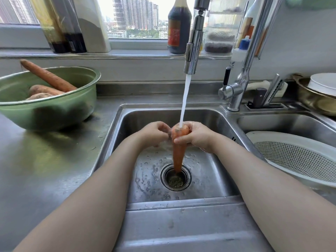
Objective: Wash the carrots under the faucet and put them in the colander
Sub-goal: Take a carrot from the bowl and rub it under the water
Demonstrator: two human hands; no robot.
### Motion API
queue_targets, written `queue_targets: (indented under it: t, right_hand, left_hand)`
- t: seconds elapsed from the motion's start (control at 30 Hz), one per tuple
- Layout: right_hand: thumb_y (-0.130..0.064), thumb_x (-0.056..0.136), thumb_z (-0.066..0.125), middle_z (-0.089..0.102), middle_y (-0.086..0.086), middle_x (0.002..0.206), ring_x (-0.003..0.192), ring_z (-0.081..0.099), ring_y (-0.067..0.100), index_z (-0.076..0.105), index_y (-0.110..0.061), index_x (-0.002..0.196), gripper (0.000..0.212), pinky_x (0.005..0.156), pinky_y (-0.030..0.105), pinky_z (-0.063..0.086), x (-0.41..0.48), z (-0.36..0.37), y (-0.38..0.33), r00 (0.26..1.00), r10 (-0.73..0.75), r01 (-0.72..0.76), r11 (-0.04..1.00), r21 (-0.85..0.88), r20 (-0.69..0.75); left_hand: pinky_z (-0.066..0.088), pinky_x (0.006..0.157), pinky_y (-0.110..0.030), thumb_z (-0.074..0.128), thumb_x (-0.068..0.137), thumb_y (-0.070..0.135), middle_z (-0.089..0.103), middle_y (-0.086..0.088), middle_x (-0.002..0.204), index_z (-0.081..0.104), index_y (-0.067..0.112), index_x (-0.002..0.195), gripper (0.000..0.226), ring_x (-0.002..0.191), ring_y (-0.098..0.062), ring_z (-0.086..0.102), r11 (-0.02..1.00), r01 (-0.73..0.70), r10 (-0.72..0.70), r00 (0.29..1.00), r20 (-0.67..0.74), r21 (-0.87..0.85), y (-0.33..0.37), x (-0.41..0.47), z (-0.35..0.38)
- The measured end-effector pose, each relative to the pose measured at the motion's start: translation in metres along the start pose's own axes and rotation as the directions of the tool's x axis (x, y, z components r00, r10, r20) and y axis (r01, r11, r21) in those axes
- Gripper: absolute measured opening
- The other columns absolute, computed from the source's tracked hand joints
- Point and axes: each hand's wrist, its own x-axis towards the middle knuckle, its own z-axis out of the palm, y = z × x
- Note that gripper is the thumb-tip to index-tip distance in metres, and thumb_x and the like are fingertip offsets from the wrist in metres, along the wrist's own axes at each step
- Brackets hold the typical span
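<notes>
Wash stage, carrot in hand. The carrot [179, 146] stands nearly upright over the left sink basin [209, 124], thick crown up and taper down; its tip lines up with the drain strainer [176, 177], and contact there cannot be confirmed. The water stream [185, 100] from the pull-down faucet spout [193, 42] lands directly on the crown.

Grip state: the right hand [196, 137] clasps the upper carrot, thumb across the front and fingers wrapped behind; the left hand [154, 133] sits curled against the crown's other side, and whether it grips or only rubs cannot be told.

Handling judgement: the root is stiff and moderately heavy, so it will not bend or bruise in ordinary handling; its wet skin is likely slippery, and the taper lets it slide downward through a loose hold. Take hold at the thick upper third, where the girth fills the palm; avoid the thin tip, which offers little purchase and could snap.

Remaining stock: further unwashed carrots [49, 77] lie in the green bowl [54, 110] on the steel counter, left of the sink. The destination, a white perforated colander [294, 157], rests in the right basin, near the right forearm; the transfer is not yet done.
</notes>
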Motion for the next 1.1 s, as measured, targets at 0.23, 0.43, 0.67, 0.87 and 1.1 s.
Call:
queue_targets:
  t: [0.23,0.43,0.67,0.87,1.1]
  right_hand:
    - [0.008,0.078,0.083,0.074,0.019,0.101,0.102,0.076,0.031,0.07,0.0,0.115,0.041,0.097,0.048,0.061,-0.002,-0.006,-0.004,1.0,0.016,-0.017,0.998,-0.058,-0.011]
    - [-0.001,0.079,0.086,0.077,0.015,0.099,0.096,0.077,0.029,0.075,-0.013,0.102,0.029,0.082,0.039,0.062,-0.005,-0.01,-0.007,0.999,0.034,-0.032,0.996,-0.083,0.029]
    - [-0.007,0.079,0.086,0.076,0.001,0.085,0.079,0.075,0.015,0.077,-0.017,0.101,0.026,0.059,0.022,0.054,-0.01,-0.009,-0.009,0.997,0.073,-0.07,0.99,-0.126,0.019]
    - [0.0,0.08,0.084,0.077,0.003,0.081,0.079,0.076,0.02,0.075,-0.016,0.092,0.022,0.061,0.025,0.056,-0.011,-0.01,-0.012,0.998,0.053,-0.051,0.993,-0.103,0.023]
    - [-0.001,0.077,0.086,0.078,0.008,0.09,0.09,0.078,0.027,0.078,-0.017,0.092,0.024,0.074,0.035,0.058,-0.006,-0.012,-0.009,0.999,0.03,-0.027,0.995,-0.093,0.03]
  left_hand:
    - [0.063,0.073,-0.026,0.091,0.078,0.021,0.077,0.004,0.093,0.08,0.021,0.096,0.021,0.084,-0.01,0.075,0.96,-0.259,0.235,0.952,-0.199,-0.108,0.009,-0.004,0.009]
    - [0.065,0.081,-0.043,0.086,0.084,0.016,0.08,0.0,0.087,0.085,0.015,0.09,0.006,0.084,-0.02,0.078,0.951,-0.284,0.251,0.94,-0.233,-0.122,0.009,-0.001,0.012]
    - [0.047,0.056,-0.013,0.082,0.09,0.021,0.078,0.005,0.076,0.086,0.018,0.095,0.007,0.055,0.001,0.063,0.948,-0.306,0.319,0.919,-0.23,0.092,0.011,-0.002,0.012]
    - [0.047,0.053,-0.015,0.082,0.089,0.021,0.076,0.009,0.069,0.086,0.02,0.094,0.006,0.052,-0.001,0.059,0.939,-0.32,0.341,0.909,-0.24,0.122,0.014,-0.003,0.011]
    - [0.05,0.054,-0.014,0.083,0.086,0.018,0.075,0.01,0.071,0.085,0.017,0.087,0.002,0.053,-0.001,0.061,0.92,-0.338,0.386,0.873,-0.298,0.199,0.015,-0.002,0.014]
